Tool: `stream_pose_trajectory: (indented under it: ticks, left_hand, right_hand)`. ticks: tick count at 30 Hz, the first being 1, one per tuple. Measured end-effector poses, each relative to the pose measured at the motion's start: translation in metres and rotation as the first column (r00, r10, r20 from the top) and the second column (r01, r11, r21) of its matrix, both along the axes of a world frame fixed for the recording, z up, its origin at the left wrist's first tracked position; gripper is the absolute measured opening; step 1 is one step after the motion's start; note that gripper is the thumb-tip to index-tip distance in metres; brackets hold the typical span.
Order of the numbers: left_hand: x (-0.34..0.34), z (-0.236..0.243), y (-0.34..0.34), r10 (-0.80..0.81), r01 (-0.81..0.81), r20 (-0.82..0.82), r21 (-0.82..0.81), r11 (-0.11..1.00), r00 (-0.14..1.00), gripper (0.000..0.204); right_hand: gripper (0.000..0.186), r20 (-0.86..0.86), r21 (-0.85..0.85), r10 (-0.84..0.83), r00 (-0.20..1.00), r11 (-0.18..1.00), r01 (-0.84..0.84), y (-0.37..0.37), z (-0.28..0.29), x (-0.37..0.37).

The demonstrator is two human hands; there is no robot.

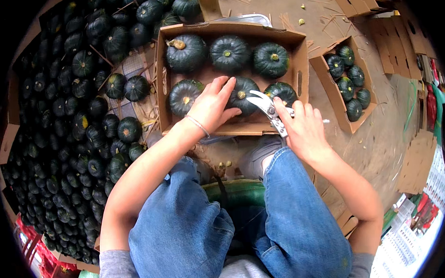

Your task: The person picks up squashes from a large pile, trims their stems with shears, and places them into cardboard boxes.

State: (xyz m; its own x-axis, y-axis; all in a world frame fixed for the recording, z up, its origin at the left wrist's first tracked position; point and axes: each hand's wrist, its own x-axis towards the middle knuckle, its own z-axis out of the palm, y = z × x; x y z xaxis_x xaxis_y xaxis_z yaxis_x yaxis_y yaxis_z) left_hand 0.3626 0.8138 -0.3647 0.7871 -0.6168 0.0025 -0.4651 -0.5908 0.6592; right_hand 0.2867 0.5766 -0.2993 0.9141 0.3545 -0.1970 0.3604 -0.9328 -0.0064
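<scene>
A cardboard box (234,130) holds six dark green round squashes in two rows. My left hand (212,105) grips the middle squash of the lower row (244,86) from its left side, fingers curved over it. My right hand (308,131) is closed on silver pruning shears (276,120), their curved blades parted just above the stem area of that squash. The lower right squash (282,93) lies partly behind the shears and my right fingers. The lower left squash (184,97) sits beside my left hand.
A large heap of squashes (70,139) covers the left side. A smaller box (364,118) with several squashes lies on the floor (393,108) at the right, near stacked cardboard (391,45). A metal tray (260,19) shows behind the main box. My knees flank a green seat (219,190).
</scene>
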Motion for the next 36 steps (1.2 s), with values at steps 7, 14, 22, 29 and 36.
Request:
stream_pose_trajectory:
  ticks: [7, 14, 22, 29, 36]
  left_hand:
    - [0.019, -0.004, 0.009, -0.058, 0.056, -0.067, -0.037, 0.998, 0.996, 0.067]
    - [0.025, -0.007, -0.005, 0.066, -0.067, -0.016, -0.06, 0.996, 0.998, 0.055]
    - [0.034, -0.012, -0.012, 0.187, -0.171, 0.017, -0.331, 0.928, 0.982, 0.013]
    - [0.095, -0.004, -0.078, -0.034, 0.102, 0.279, -0.231, 0.968, 0.96, 0.014]
    - [0.123, -0.02, -0.096, -0.171, 0.207, 0.284, -0.102, 0.973, 0.944, 0.013]
  right_hand:
    - [0.055, 0.121, -0.234, 0.183, 0.976, 0.96, -0.151, 0.025, -0.009, 0.019]
    - [0.047, -0.033, -0.114, 0.028, 0.999, 0.993, -0.032, 0.03, -0.016, 0.016]
    - [0.068, -0.268, 0.046, -0.369, 0.89, 0.918, 0.394, 0.012, 0.019, 0.021]
    - [0.067, 0.096, -0.276, -0.181, 0.979, 0.94, 0.201, -0.016, -0.011, 0.056]
    - [0.051, 0.054, -0.249, -0.162, 0.985, 0.953, 0.17, -0.01, -0.02, 0.068]
